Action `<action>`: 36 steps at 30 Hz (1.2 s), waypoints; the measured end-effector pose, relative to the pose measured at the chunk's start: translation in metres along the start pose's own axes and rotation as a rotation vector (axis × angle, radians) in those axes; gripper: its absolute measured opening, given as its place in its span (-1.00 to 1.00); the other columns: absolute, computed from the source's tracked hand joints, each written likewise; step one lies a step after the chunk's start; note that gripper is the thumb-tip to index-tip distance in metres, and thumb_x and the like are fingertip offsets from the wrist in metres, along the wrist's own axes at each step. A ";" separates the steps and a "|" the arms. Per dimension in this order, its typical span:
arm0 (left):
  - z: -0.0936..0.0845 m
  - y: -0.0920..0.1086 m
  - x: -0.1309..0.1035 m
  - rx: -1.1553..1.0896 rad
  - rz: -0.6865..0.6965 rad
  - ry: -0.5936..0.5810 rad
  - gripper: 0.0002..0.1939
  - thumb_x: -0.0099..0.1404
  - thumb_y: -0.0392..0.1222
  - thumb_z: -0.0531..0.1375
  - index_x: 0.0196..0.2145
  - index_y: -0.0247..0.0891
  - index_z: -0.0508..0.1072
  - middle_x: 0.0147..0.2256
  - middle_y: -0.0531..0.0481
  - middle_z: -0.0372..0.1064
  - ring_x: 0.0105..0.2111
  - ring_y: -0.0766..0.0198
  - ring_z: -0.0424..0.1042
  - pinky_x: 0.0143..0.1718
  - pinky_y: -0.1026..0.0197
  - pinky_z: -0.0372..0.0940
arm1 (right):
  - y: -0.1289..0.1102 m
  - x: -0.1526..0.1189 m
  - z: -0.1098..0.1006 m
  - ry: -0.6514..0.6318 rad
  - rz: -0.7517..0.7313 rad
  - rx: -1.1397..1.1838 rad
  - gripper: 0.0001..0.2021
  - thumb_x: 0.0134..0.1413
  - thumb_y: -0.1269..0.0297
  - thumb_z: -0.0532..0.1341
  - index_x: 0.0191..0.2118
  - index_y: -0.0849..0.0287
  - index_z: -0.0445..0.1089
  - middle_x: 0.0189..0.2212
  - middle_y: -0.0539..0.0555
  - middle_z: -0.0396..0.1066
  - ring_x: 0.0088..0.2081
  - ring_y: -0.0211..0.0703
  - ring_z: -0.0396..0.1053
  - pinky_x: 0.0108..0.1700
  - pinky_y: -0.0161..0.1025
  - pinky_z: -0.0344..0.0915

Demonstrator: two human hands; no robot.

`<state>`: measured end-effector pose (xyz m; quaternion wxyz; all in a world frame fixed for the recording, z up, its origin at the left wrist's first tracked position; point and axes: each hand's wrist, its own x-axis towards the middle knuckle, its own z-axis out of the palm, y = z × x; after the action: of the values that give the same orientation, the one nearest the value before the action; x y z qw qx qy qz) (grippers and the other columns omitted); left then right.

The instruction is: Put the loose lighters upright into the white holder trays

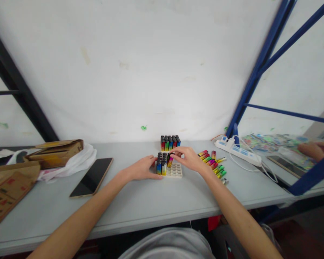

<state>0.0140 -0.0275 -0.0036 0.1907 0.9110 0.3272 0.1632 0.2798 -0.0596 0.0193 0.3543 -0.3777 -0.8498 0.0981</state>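
A white tray [176, 171] with round holes lies in the middle of the table, its left part filled with upright lighters [161, 164]. My left hand [143, 168] rests at the tray's left side, fingers spread around the lighters' left edge. Between the thumb and fingers of my right hand [188, 157] is a pink and yellow lighter [170, 162], slightly tilted over the tray beside the standing ones. Behind the tray stands a full block of lighters [170, 143] with black tops. Several loose colourful lighters [212, 162] lie in a pile to the right.
A phone [92, 178] and cardboard boxes [59, 154] with a white plastic bag [82, 162] are on the left. At the right are a power strip [239, 151] with cables and a blue metal frame [255, 73]. Beyond it, another person's hand [314, 149] is near a second phone [286, 165].
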 end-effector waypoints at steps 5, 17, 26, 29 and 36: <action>0.000 0.000 0.000 0.036 0.005 -0.012 -0.27 0.06 0.38 0.32 -0.02 -0.23 0.45 -0.17 -0.12 0.42 -0.21 0.03 0.40 -0.14 0.07 0.30 | 0.001 0.000 0.002 -0.013 0.001 -0.010 -0.74 0.34 0.13 0.18 -0.06 0.17 0.51 -0.30 0.08 0.57 -0.37 -0.20 0.43 -0.23 -0.25 0.33; 0.000 0.000 0.001 0.047 0.011 -0.019 -0.26 0.08 0.37 0.31 0.01 -0.25 0.43 -0.15 -0.14 0.41 -0.19 0.02 0.40 -0.13 0.06 0.30 | -0.007 0.001 0.000 -0.012 0.031 0.025 -0.72 0.33 0.14 0.18 0.01 0.16 0.46 -0.40 0.03 0.51 -0.39 -0.21 0.42 -0.26 -0.27 0.33; -0.002 0.004 0.000 0.064 -0.025 -0.012 -0.30 0.03 0.43 0.30 -0.15 -0.25 0.45 -0.20 -0.12 0.41 -0.22 -0.01 0.41 -0.19 0.06 0.31 | 0.057 -0.019 -0.037 0.152 0.636 -0.628 -0.69 0.33 0.24 0.10 0.02 0.28 0.47 -0.09 0.37 0.48 -0.04 0.09 0.43 0.03 -0.09 0.28; -0.001 0.002 0.000 0.066 -0.022 -0.006 -0.30 0.03 0.43 0.30 -0.15 -0.25 0.45 -0.20 -0.13 0.41 -0.22 -0.02 0.42 -0.18 0.05 0.30 | 0.078 -0.032 -0.045 -0.098 0.936 -0.700 -0.57 0.28 0.12 0.15 0.10 0.30 0.45 0.01 0.49 0.43 0.05 0.26 0.41 0.04 0.04 0.28; -0.001 0.003 -0.001 0.079 -0.038 -0.018 -0.29 0.03 0.43 0.30 -0.14 -0.25 0.45 -0.20 -0.13 0.40 -0.23 -0.01 0.41 -0.19 0.06 0.31 | 0.076 -0.018 -0.025 -0.280 0.657 -0.547 -0.67 0.23 0.37 0.18 0.08 0.16 0.51 0.08 0.27 0.45 0.11 0.04 0.39 0.16 -0.08 0.24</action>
<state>0.0148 -0.0299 -0.0018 0.1604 0.9129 0.3489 0.1385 0.3488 -0.0218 -0.0050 0.0730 -0.6905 -0.7191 0.0271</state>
